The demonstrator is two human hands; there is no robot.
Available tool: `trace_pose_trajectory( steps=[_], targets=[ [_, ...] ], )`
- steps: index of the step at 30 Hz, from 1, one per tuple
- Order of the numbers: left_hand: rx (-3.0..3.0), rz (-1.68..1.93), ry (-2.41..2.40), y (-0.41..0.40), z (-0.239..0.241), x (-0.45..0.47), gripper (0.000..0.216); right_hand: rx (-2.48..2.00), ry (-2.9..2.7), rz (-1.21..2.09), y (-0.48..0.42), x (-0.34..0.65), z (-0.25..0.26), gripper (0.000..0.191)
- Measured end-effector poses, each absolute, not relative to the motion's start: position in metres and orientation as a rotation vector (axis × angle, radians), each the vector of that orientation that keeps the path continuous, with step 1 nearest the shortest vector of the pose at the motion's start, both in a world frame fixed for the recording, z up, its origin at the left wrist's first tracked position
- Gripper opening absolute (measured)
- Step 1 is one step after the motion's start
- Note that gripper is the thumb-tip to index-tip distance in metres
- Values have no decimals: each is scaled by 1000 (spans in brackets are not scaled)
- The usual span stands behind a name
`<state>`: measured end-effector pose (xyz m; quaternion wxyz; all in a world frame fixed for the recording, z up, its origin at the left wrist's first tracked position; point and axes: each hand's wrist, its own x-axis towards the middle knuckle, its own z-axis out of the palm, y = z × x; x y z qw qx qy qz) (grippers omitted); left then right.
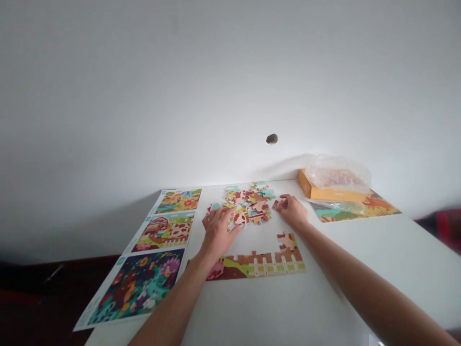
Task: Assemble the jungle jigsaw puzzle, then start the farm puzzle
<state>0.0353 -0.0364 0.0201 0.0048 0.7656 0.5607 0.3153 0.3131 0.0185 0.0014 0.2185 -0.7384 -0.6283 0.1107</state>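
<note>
A pile of loose jigsaw puzzle pieces [252, 204] lies near the back of the white table. My left hand [220, 229] rests at the pile's left edge, fingers apart and touching pieces there. To the right of the pile, my right hand [293, 211] pinches a small red and purple puzzle piece [280, 204], partly covered by the fingers. Closer to me is a joined puzzle strip [264, 266] with a white fence and a pig. Its right end rises into a corner with cow-patterned pieces [287, 241]. My left forearm hides the strip's left end.
A printed picture sheet [120, 255] with three scenes lies along the table's left side. At the back right, a clear plastic bag [338, 172] sits on an orange box [333, 193], partly over a colourful picture [378, 206]. The wall [216, 96] stands directly behind the table.
</note>
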Motion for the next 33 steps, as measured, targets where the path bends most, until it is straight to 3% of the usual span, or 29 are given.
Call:
trace_pose_trajectory(
  steps=[6,11,15,22,28,33],
  targets=[
    [2424,826,1803,-33,30,53,58,-1994,-1718,304,17,307,4,36],
    [2497,731,1794,-23,16,49,32,-1810,-1899,160,10,297,6,27],
    [2472,719,1758,-21,8,46,37,-1533,-2147,40,3,280,10,39],
    [2516,749,1811,-24,10,41,37,-1382,-2183,100,4,274,8,17],
    [2497,776,1826,-24,12,39,43,-1103,-2035,249,6,276,4,20],
    [2577,675,1559,-28,11,44,45,-747,-2296,378,-3,269,9,18]
  ],
)
